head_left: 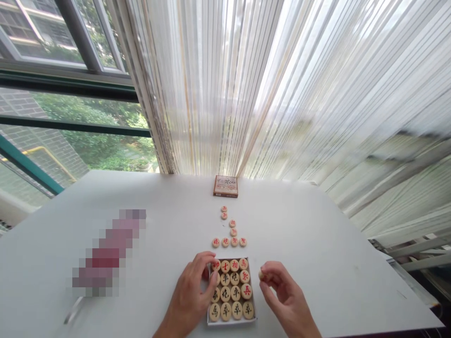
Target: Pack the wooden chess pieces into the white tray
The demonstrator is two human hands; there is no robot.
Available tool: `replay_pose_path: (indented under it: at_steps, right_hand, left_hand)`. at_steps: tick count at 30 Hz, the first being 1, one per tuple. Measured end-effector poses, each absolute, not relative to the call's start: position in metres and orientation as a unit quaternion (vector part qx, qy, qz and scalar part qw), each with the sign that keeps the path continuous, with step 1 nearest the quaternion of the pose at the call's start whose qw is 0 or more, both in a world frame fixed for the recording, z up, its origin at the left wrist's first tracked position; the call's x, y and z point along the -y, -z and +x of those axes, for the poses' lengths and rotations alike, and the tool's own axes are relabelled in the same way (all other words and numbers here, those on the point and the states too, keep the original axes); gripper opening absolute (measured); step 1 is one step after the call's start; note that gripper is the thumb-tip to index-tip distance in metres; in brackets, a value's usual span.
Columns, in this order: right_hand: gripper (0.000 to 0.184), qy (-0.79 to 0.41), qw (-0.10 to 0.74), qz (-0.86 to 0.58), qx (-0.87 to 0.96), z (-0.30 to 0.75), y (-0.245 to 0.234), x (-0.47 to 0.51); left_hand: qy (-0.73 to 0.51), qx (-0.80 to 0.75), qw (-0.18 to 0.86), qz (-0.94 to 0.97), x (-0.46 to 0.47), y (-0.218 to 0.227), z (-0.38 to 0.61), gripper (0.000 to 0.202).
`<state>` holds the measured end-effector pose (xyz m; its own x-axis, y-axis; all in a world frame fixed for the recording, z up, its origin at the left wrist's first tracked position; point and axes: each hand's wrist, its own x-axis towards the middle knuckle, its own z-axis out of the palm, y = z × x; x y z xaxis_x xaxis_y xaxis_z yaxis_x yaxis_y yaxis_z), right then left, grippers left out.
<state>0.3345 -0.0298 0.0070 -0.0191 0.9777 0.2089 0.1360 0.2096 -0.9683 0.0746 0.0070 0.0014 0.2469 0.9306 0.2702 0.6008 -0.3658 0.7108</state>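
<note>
A shallow white box (231, 323) of round wooden Chinese chess pieces stands on the table before me. The pieces sit in rows, with red characters towards the back and right side, black ones elsewhere. My left hand (192, 291) grips the box's left side, its thumb over the left column and its fingertips by the far left corner, partly hiding some pieces. Just right of the box, my right hand (283, 295) pinches a single Chinese chess piece (261, 274) between thumb and fingers. Its face is turned out of sight.
Beyond the box, a row of red-lettered pieces (225, 242) lies on the white table (169, 225), with more loose pieces (233, 227) farther back. A flat printed box (226, 186) lies near the curtain (211, 94). A pixelated pinkish object (109, 253) is at the left.
</note>
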Motion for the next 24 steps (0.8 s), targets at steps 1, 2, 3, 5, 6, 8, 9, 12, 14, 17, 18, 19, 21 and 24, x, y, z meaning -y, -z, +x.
replay_pose_path:
  at_steps: [1, 2, 3, 5, 6, 8, 9, 12, 14, 17, 18, 19, 21, 24]
  right_hand:
    - [0.012, -0.407, 0.512, -0.474, 0.589, 0.334, -0.008, 0.03]
    - [0.01, -0.404, 0.511, -0.473, 0.592, 0.333, -0.009, 0.03]
    - [0.008, -0.402, 0.511, -0.476, 0.592, 0.332, -0.01, 0.03]
    - [0.007, -0.396, 0.511, -0.487, 0.586, 0.33, -0.014, 0.032]
    - [0.008, -0.393, 0.509, -0.495, 0.584, 0.329, -0.015, 0.033]
    - [0.011, -0.39, 0.495, -0.505, 0.59, 0.328, -0.017, 0.035]
    - [0.011, -0.39, 0.484, -0.507, 0.598, 0.329, -0.018, 0.035]
    - [0.011, -0.389, 0.457, -0.508, 0.618, 0.332, -0.016, 0.036]
    - [0.012, -0.389, 0.449, -0.511, 0.621, 0.334, -0.015, 0.037]
    - [0.015, -0.395, 0.449, -0.517, 0.612, 0.333, -0.015, 0.037]
    - [0.017, -0.397, 0.456, -0.521, 0.603, 0.332, -0.015, 0.038]
    - [0.018, -0.398, 0.466, -0.524, 0.592, 0.33, -0.015, 0.038]
    - [0.021, -0.402, 0.492, -0.527, 0.565, 0.326, -0.014, 0.039]
    - [0.027, -0.412, 0.523, -0.52, 0.536, 0.32, -0.01, 0.04]
  left_hand:
    - [-0.341, -0.508, 0.238, 0.755, -0.007, -0.002, 0.075, 0.014]
    - [-0.338, -0.506, 0.236, 0.757, -0.007, -0.002, 0.075, 0.014]
    - [-0.336, -0.505, 0.233, 0.76, -0.006, -0.003, 0.075, 0.014]
    - [-0.334, -0.505, 0.225, 0.763, -0.005, -0.004, 0.074, 0.017]
    - [-0.336, -0.505, 0.218, 0.765, -0.004, -0.004, 0.074, 0.018]
    - [-0.339, -0.493, 0.194, 0.777, -0.002, -0.007, 0.073, 0.02]
    - [-0.337, -0.481, 0.18, 0.789, -0.001, -0.009, 0.072, 0.021]
    - [-0.305, -0.443, 0.148, 0.83, 0.0, -0.016, 0.072, 0.02]
    - [-0.284, -0.435, 0.136, 0.843, 0.0, -0.021, 0.073, 0.019]
    - [-0.283, -0.442, 0.126, 0.842, 0.001, -0.022, 0.077, 0.019]
    - [-0.29, -0.446, 0.124, 0.838, 0.001, -0.021, 0.078, 0.018]
    - [-0.299, -0.45, 0.122, 0.833, 0.001, -0.02, 0.079, 0.017]
    - [-0.319, -0.452, 0.119, 0.824, 0.001, -0.017, 0.081, 0.015]
    - [-0.339, -0.441, 0.116, 0.823, -0.001, -0.013, 0.079, 0.013]
